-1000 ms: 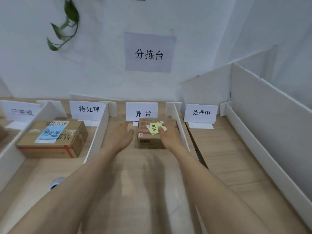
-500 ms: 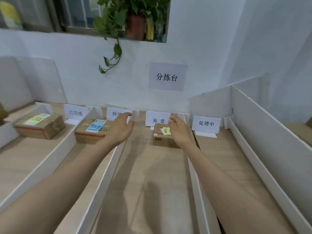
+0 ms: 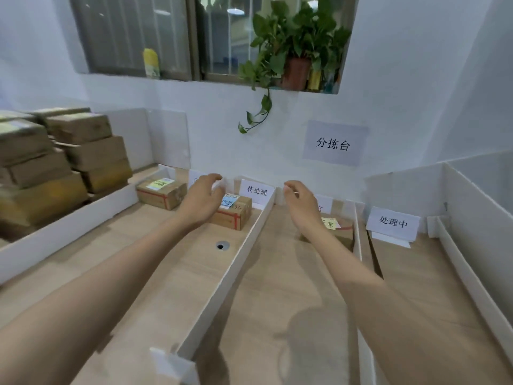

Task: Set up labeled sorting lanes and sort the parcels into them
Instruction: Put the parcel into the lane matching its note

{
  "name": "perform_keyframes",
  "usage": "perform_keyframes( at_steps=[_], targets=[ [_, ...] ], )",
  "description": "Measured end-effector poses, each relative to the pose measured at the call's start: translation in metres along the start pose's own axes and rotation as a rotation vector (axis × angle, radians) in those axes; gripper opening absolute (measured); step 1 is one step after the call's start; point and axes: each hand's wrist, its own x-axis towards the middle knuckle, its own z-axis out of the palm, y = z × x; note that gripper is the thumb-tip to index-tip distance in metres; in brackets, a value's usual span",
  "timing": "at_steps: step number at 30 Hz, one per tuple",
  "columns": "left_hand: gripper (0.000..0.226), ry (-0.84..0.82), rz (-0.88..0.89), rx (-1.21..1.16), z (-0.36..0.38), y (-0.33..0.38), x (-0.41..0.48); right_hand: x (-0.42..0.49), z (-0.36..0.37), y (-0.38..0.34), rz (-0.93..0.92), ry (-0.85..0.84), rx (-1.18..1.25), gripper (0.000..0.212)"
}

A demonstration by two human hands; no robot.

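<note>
White dividers (image 3: 244, 240) split the wooden table into lanes, each with a white label card at the back. A parcel with a yellow note (image 3: 340, 232) lies in the third lane, partly behind my right hand (image 3: 301, 207), which hovers above it with loosely curled fingers and holds nothing. My left hand (image 3: 202, 201) hangs over the second lane in front of a parcel with a blue label (image 3: 238, 213), empty, fingers relaxed. Another parcel with a yellow-green label (image 3: 162, 191) sits in the leftmost lane. The label cards 待处理 (image 3: 256, 190) and 处理中 (image 3: 392, 222) stand upright.
A stack of several brown parcels (image 3: 50, 162) stands at the far left beside the lanes. A sign (image 3: 333, 143) hangs on the white wall under a window with a potted plant (image 3: 294, 51). A round hole (image 3: 220, 246) sits in the second lane's floor. A tall white panel (image 3: 477, 218) borders the right.
My right hand has let go of the yellow-note parcel and lifted off it. My left hand moved left over the second lane. My view has swung left and up, showing the parcel stack.
</note>
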Motion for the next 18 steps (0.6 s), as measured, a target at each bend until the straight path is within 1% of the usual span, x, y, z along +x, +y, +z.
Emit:
perform_keyframes(
  at_steps=[6, 11, 18],
  targets=[
    [0.041, 0.068, -0.067, 0.044, -0.063, -0.036, -0.032, -0.017, 0.053, -0.037, -0.055, -0.134, 0.04, 0.024],
    [0.038, 0.164, -0.144, 0.081, -0.113, -0.071, -0.064, -0.035, 0.105, -0.075, -0.095, -0.183, 0.06, 0.028],
    [0.037, 0.235, -0.214, 0.193, -0.206, -0.141, -0.113, -0.08, 0.198, -0.139, -0.171, -0.282, 0.099, 0.03]
  ],
)
